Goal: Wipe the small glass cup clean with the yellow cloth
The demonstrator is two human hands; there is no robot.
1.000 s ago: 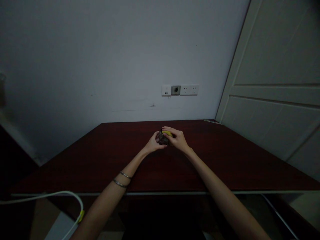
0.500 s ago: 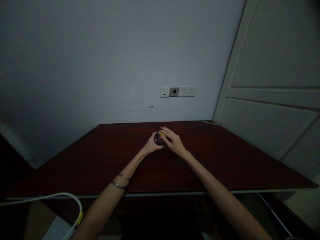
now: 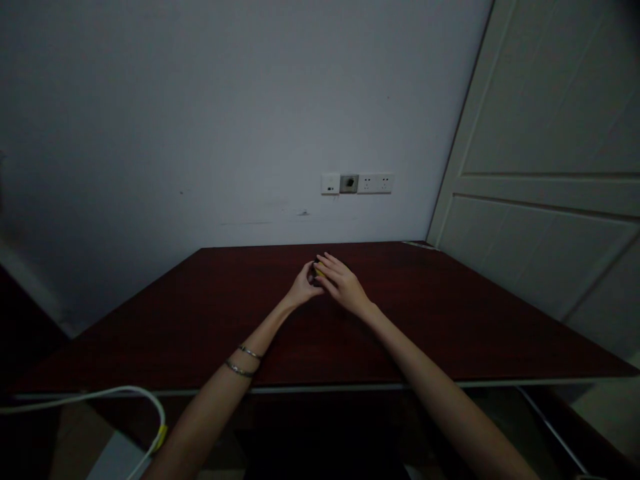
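Both my hands meet over the far middle of a dark red table [image 3: 200, 320]. My left hand [image 3: 302, 289] curls around a small dark object with a yellow part [image 3: 319, 271], of which only a sliver shows. My right hand [image 3: 343, 287] lies over the same object from the right, fingers pressed down on it and covering most of it. Two thin bracelets [image 3: 243, 360] sit on my left forearm.
A white wall rises behind the table with a row of sockets [image 3: 357, 183]. A white panelled door [image 3: 545, 187] stands at the right. A white cable with a yellow tip [image 3: 150, 413] loops below the table's front edge at the left.
My right hand has slid further over the small object, hiding more of its yellow part. Both hands have stayed at the same spot on the table.
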